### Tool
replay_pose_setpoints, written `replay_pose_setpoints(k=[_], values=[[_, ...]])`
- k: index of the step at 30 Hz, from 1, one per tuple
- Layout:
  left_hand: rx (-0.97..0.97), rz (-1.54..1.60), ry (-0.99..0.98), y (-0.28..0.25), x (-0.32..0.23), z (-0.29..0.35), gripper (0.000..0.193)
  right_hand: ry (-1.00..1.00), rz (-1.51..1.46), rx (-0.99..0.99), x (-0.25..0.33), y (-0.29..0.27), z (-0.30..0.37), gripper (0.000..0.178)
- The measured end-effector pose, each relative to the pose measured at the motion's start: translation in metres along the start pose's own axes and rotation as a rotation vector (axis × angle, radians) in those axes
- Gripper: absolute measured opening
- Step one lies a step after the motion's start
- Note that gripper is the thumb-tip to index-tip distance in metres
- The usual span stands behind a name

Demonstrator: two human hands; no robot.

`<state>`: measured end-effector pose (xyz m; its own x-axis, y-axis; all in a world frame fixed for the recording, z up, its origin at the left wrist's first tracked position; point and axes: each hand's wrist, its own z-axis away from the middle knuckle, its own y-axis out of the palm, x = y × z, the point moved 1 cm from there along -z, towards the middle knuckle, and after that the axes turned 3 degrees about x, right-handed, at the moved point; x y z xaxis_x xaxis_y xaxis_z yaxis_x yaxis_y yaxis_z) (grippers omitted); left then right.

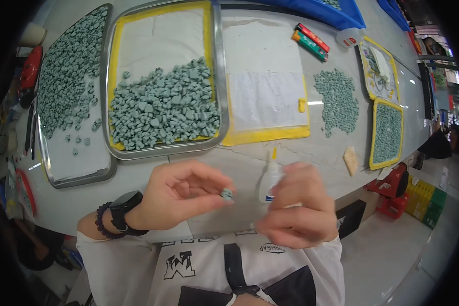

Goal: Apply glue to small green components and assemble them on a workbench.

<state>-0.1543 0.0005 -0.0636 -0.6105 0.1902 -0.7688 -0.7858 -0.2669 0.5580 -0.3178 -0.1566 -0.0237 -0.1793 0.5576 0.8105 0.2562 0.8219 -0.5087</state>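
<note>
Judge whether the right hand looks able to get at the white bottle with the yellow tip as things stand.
Probably yes: the right hand appears close to the white bottle, with no visible obstacle between them. Motion blur hides whether that hand already holds something.

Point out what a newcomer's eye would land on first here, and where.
Probably the steel-rimmed tray beyond the left hand, its near half heaped with green stones. Next, that hand at the table's near edge, pinching one small green stone between thumb and fingertip. Then the yellow-tipped bottle, partly hidden by the blurred right hand.
</note>
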Motion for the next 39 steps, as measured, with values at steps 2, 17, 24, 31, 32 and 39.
replay_pose_setpoints(k=[2, 17, 24, 31, 32, 39], values=[[0.010, -0.073, 0.022, -0.001, -0.005, 0.006, 0.026, 0.072, -0.178, -0.022, -0.006, 0.018, -0.007, 0.017], [0.019, -0.537, 0.293, -0.005, -0.020, 0.017, 0.023, 0.310, -0.647, 0.066, -0.020, 0.036, -0.023, 0.015], [0.019, -0.567, 0.374, -0.005, -0.016, 0.016, 0.025, 0.278, -0.551, 0.087, -0.018, 0.034, -0.024, 0.015], [0.050, -0.631, 0.321, -0.004, -0.018, 0.019, 0.026, 0.315, -0.605, 0.103, -0.018, 0.033, -0.022, 0.015], [0.050, -0.648, 0.313, -0.004, -0.017, 0.019, 0.026, 0.332, -0.618, 0.111, -0.019, 0.033, -0.022, 0.015], [0.050, -0.615, 0.336, -0.006, -0.016, 0.016, 0.024, 0.331, -0.537, 0.091, -0.018, 0.036, -0.022, 0.016]])
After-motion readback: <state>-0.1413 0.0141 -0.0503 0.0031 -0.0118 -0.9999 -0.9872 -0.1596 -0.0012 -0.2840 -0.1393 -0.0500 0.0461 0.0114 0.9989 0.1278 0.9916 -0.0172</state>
